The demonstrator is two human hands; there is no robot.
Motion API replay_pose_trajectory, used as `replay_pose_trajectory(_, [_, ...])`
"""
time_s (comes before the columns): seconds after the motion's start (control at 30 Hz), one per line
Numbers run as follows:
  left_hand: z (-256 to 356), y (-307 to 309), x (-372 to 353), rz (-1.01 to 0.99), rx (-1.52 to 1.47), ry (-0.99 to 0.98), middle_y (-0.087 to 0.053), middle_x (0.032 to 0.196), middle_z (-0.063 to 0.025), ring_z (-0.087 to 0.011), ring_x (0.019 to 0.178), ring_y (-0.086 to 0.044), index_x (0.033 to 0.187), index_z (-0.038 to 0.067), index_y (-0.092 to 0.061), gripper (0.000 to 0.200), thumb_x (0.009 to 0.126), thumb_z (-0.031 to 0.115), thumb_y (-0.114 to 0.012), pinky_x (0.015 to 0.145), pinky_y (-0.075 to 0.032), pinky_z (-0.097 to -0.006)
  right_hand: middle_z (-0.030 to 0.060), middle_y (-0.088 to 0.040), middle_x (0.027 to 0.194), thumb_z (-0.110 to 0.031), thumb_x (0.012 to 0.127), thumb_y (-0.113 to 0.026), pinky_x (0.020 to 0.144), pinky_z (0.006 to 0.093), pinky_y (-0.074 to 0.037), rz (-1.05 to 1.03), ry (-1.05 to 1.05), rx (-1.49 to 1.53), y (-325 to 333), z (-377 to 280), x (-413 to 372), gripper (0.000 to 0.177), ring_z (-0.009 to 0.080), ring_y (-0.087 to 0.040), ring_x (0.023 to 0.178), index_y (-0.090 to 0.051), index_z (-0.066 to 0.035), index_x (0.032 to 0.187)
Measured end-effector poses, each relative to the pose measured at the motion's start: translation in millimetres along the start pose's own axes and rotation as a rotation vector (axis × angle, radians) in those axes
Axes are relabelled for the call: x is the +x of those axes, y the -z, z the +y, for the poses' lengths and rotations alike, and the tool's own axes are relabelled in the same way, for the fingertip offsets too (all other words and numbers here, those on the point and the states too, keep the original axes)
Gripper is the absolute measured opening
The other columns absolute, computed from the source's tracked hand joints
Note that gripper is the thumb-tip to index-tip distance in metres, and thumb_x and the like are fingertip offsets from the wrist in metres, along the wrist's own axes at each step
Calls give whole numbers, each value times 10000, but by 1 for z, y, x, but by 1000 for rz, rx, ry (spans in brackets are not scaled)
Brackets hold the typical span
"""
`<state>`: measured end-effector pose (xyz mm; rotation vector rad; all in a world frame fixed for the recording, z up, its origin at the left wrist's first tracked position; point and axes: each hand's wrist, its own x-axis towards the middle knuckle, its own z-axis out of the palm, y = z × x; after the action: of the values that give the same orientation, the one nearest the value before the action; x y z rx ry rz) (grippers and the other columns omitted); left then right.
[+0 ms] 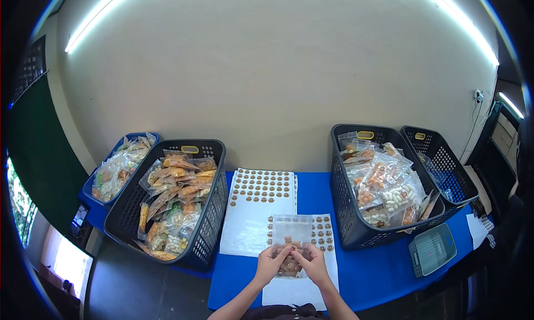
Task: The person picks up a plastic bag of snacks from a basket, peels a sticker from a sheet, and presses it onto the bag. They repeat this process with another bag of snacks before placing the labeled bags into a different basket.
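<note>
My left hand and right hand pinch one bag at the bench's near edge; sticker sheets look mostly full, baskets heaped.

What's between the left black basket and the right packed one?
Head view: far sticker sheet, near sticker sheet, and the bag held by left hand and right hand.

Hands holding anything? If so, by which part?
Both hold one clear snack bag by its lower half: left hand on its left side, right hand on its right.

Snack bag over sticker sheet
</note>
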<state>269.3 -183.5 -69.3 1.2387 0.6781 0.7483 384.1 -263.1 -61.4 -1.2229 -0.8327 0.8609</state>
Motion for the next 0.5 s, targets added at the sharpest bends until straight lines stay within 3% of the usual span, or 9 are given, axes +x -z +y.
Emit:
replay_pose_trajectory(0.27, [-14, 10, -3, -30, 126, 6, -631, 817, -70, -74, 702, -564, 897, -42, -603, 290, 870, 242, -549, 631, -460, -204, 9, -596, 768, -109, 773, -661, 574, 183, -431, -28, -36, 59, -1, -9, -9, 208, 48, -544, 670, -553, -8, 918])
replay_pose_trajectory(0.37, [6, 8, 2, -18, -136, 35, -629, 828, -78, -82, 715, -566, 901, -52, -602, 306, 878, 246, -535, 639, -460, -212, 4, -595, 746, -118, 763, -675, 558, 186, -434, -18, -29, 86, -2, -5, -9, 199, 50, -547, 655, -561, -15, 890])
replay_pose_trajectory(0.4, [7, 13, 9, -6, 1, -94, -629, 841, -85, -99, 753, -581, 913, -49, -605, 284, 876, 224, -536, 668, -470, -228, 3, -594, 739, -121, 760, -678, 555, 188, -438, -16, -22, 88, -3, -4, -8, 197, 51, -549, 651, -564, -17, 883])
replay_pose_trajectory(0.5, [20, 14, 18, 39, -58, -136, -629, 848, -90, -115, 779, -590, 915, -41, -609, 257, 870, 204, -545, 685, -474, -234, 5, -602, 740, -134, 756, -686, 580, 195, -452, -27, -20, -31, -8, -10, -9, 197, 59, -560, 651, -564, -19, 859])
